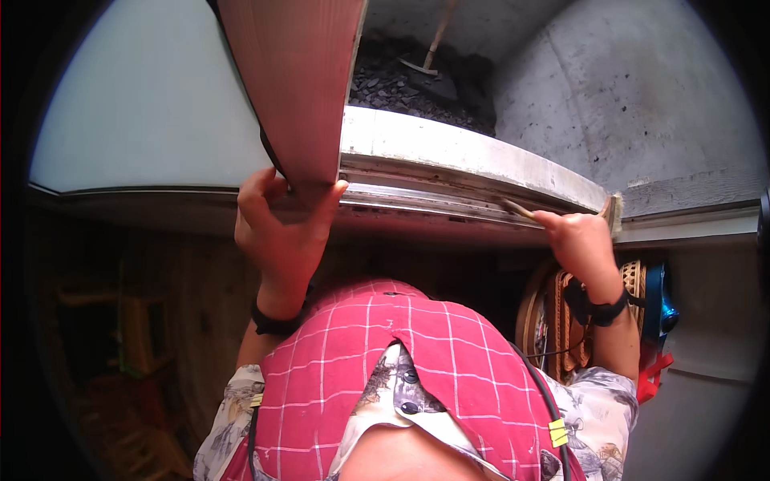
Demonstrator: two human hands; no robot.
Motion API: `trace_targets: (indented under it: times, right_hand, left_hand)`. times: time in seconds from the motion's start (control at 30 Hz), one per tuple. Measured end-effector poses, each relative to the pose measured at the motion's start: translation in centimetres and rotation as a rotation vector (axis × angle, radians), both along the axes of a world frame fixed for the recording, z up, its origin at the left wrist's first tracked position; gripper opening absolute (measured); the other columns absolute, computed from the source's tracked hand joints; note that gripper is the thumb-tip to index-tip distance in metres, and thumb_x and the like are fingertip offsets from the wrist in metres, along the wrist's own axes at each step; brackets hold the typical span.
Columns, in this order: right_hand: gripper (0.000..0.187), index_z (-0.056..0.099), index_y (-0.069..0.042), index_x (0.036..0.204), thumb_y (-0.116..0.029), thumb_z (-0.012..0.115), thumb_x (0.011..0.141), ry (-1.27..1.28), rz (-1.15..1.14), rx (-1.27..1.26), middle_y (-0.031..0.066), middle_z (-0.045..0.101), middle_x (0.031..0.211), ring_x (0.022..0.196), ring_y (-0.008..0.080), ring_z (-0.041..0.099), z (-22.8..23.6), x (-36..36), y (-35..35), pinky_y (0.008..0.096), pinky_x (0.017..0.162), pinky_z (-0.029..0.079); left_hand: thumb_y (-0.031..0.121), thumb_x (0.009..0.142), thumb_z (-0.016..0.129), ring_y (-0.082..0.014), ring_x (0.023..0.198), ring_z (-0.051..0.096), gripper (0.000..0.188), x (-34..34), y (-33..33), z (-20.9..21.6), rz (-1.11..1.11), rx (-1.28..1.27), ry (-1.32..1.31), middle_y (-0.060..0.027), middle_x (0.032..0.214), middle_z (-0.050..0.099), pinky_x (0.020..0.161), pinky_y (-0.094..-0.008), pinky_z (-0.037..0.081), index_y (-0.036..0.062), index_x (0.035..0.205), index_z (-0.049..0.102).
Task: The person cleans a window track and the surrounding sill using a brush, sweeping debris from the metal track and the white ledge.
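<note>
My left hand (282, 232) grips the lower end of the reddish-brown window sash frame (301, 88), thumb on one side and fingers on the other. My right hand (581, 244) is closed around a brush (616, 216). Its thin handle points left over the window track, while pale bristles show beyond the hand on the right, by the sill. Beneath both hands runs the metal window track (425, 196), with dirt along its grooves. Outside it lies the whitish sill (449, 140).
Beyond the sill, dark lumps (393, 88) lie in a heap with a wooden-handled tool (433, 48). A grey concrete wall (618, 96) rises at the right. Below the window on the right are woven baskets (553, 321) and a blue object (658, 301). Frosted glass (144, 104) fills the left.
</note>
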State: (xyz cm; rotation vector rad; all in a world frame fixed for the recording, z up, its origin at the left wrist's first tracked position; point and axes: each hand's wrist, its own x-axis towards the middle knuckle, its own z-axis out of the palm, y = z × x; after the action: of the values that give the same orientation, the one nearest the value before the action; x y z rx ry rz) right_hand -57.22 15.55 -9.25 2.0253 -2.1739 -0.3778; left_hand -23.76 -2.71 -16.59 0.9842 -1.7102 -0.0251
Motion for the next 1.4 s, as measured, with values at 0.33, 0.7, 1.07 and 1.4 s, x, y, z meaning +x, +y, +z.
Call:
trace_targets:
  times: [0.33, 0.7, 1.07, 1.4]
  right_hand:
    - [0.021, 0.071, -0.021, 0.101, -0.012, 0.061, 0.085, -0.503, 0.477, -0.319, 0.0056, 0.063, 0.067, 0.058, 0.0245, 0.065, -0.8, 9.6, -11.8, 0.0361, 0.047, 0.046]
    - [0.015, 0.077, -0.023, 0.099, -0.022, 0.071, 0.085, -0.401, 0.203, -0.007, 0.0126, 0.066, 0.071, 0.066, 0.0304, 0.066, 0.3, 2.6, -8.4, 0.0384, 0.061, 0.053]
    - [0.017, 0.075, -0.021, 0.096, -0.016, 0.072, 0.080, -0.423, 0.441, -0.245, 0.0074, 0.067, 0.071, 0.062, 0.0262, 0.066, 1.5, 7.2, -11.5, 0.0355, 0.056, 0.051]
    - [0.014, 0.074, -0.023, 0.098, -0.020, 0.070, 0.085, -0.332, 0.492, -0.281, 0.0047, 0.060, 0.062, 0.057, 0.0228, 0.063, -0.3, 9.0, -12.3, 0.0341, 0.048, 0.048]
  left_hand:
    - [0.026, 0.067, 0.094, -0.0168, 0.080, 0.061, 0.071, 1.3, -0.6, -0.4, -0.047, 0.080, 0.023, -0.0084, 0.095, 0.063, 0.075, -0.0321, 0.051, 0.0005, 0.117, 0.051]
    - [0.030, 0.065, 0.094, -0.0182, 0.075, 0.062, 0.072, 1.2, 0.5, -0.7, -0.006, 0.099, 0.062, -0.0071, 0.087, 0.064, 0.069, -0.0314, 0.052, 0.0036, 0.117, 0.052]
    - [0.021, 0.068, 0.094, -0.0160, 0.079, 0.062, 0.071, 2.5, 0.7, -1.1, -0.046, 0.080, 0.071, -0.0077, 0.094, 0.064, 0.074, -0.0308, 0.051, 0.0015, 0.120, 0.050]
    - [0.021, 0.072, 0.091, -0.0152, 0.081, 0.063, 0.068, 2.7, 0.8, -1.3, -0.041, 0.129, 0.062, -0.0076, 0.095, 0.066, 0.076, -0.0304, 0.051, 0.0011, 0.121, 0.048]
